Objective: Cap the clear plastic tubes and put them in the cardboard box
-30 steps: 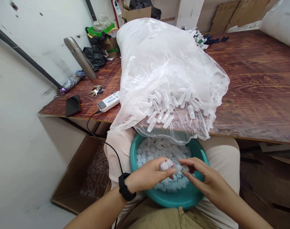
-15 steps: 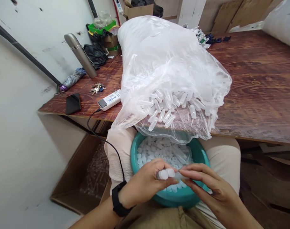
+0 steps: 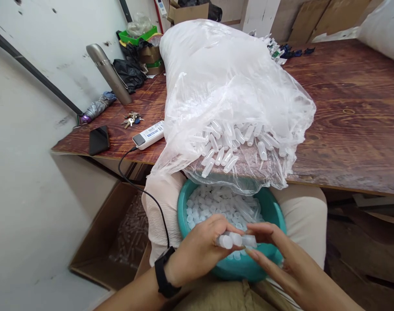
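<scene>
My left hand (image 3: 205, 242) is closed around several translucent plastic tubes (image 3: 249, 241), held side by side with their round white ends facing me. Beside them, my right hand (image 3: 281, 255) has thumb and forefinger spread above and below the rightmost tube; contact is hard to make out. A small whitish piece shows by the right palm, and I cannot tell if it is held. Both hands are over a teal basin (image 3: 279, 211) on my lap. In it lie many small white caps (image 3: 213, 203) and some clear tubes (image 3: 248, 209).
A large plastic bag (image 3: 222, 73) spills slant-ended tubes (image 3: 229, 155) at the edge of the wooden table (image 3: 352, 129). On the left are a phone (image 3: 99, 140), keys (image 3: 132, 119), a cabled power bank (image 3: 149, 135) and a steel flask (image 3: 110, 75). A cardboard box (image 3: 96, 246) stands below.
The right thumb and forefinger have parted and drawn back slightly, exposing the rightmost tube's end. My left hand with the tubes has shifted slightly right.
</scene>
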Demonstrator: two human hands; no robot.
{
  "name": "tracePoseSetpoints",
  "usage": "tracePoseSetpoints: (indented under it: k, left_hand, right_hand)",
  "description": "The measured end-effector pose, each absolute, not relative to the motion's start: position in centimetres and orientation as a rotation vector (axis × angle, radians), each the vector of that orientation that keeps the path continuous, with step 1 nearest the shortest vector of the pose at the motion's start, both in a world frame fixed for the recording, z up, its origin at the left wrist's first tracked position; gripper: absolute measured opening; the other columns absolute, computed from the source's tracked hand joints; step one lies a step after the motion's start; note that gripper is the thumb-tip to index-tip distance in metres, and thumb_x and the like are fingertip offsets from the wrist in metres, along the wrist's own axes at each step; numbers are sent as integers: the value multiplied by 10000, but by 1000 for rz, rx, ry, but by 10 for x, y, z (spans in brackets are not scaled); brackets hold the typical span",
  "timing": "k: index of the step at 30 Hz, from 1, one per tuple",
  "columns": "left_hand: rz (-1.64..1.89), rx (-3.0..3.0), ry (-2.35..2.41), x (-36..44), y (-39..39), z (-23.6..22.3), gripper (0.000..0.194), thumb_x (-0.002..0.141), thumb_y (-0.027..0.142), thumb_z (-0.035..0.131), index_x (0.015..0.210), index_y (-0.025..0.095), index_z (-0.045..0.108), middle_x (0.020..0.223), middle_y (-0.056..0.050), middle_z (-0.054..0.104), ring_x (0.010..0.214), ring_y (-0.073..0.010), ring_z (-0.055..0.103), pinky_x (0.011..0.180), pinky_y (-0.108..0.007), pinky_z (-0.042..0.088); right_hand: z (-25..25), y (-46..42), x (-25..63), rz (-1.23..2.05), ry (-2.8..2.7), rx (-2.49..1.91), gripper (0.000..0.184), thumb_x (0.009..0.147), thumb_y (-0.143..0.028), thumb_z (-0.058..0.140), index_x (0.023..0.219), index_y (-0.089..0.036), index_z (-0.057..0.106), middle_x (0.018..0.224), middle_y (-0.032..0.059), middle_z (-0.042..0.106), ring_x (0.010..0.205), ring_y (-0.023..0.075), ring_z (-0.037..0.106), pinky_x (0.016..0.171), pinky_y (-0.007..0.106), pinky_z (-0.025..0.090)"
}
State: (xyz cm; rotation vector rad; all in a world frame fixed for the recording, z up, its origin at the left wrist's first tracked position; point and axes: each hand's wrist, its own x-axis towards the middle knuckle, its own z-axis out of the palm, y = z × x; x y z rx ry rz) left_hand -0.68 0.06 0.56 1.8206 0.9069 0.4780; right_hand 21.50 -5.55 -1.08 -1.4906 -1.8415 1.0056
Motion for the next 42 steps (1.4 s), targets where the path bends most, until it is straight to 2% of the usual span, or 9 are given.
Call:
tracePoseSetpoints:
  k: [3,8,13,18,22,26,31,36,42]
  left_hand:
    - [469,1810,920,-7,2,4,185,945,328,652,1065,194,695,986,-31,682,929,-161,628,849,-249,466]
    - [444,1792,927,-7,2,3,179,943,348,651,1047,207,688,980,-27,681,930,-165,640,833,-253,471]
    - [161,1988,945,-6,13,-1,151,963,324,584,1048,208,631,1034,-44,697,953,-199,661,829,-274,480]
    - [-118,2130,1063,7,59,-17,288,895,245,584,1176,189,563,1011,-87,729,941,-276,697,790,-328,504]
    - [-81,2147,1221,33,97,-33,248,920,276,577,1138,163,617,1151,-152,710,1092,-319,653,935,-411,486]
    - [-80,2128,1241,53,112,-44,244,897,300,659,1089,149,658,1176,-136,701,1118,-288,636,987,-455,472]
    - [-25,2107,1207,43,107,-41,215,847,289,706,1040,196,689,1155,-94,721,1116,-292,629,971,-393,463]
    - [58,2047,1157,15,88,-20,249,840,448,701,908,210,670,917,-29,737,886,-246,671,733,-292,469]
    - [311,1576,1113,-11,48,-8,337,813,498,717,918,189,634,759,32,632,688,-131,562,583,-215,392]
  right_hand:
    - [-11,-53,220,879,-2054,-1519,302,1029,-487,446,930,-271,630,815,11,706,731,205,712,650,306,566]
    - [-13,-50,219,739,-2184,-1428,270,1043,-465,434,1136,-275,601,1016,50,677,900,223,691,741,335,550]
    - [-21,-41,214,907,-2271,-1436,412,1094,-398,262,886,-244,583,840,27,636,772,205,657,702,332,526]
    - [-44,-17,206,817,-2481,-1604,199,1040,-328,476,1138,-203,596,1044,88,670,979,264,690,829,391,548]
    - [-59,-7,191,757,-2569,-1663,261,896,-131,622,1156,-132,616,1130,177,644,1011,328,692,790,403,558]
    - [-59,-9,182,853,-2612,-1622,321,840,24,531,1070,-157,662,1076,136,679,851,254,727,674,314,544]
    - [-51,-13,197,968,-2525,-1606,264,943,-70,494,1111,-165,673,1093,119,702,1040,275,697,874,375,538]
    - [-56,-11,203,1078,-2454,-1588,321,828,16,510,1006,-167,706,1041,115,705,920,271,721,795,366,555]
    - [-55,-1,208,1092,-2176,-1526,279,979,-212,457,1186,-180,640,1053,108,651,934,224,685,825,346,558]
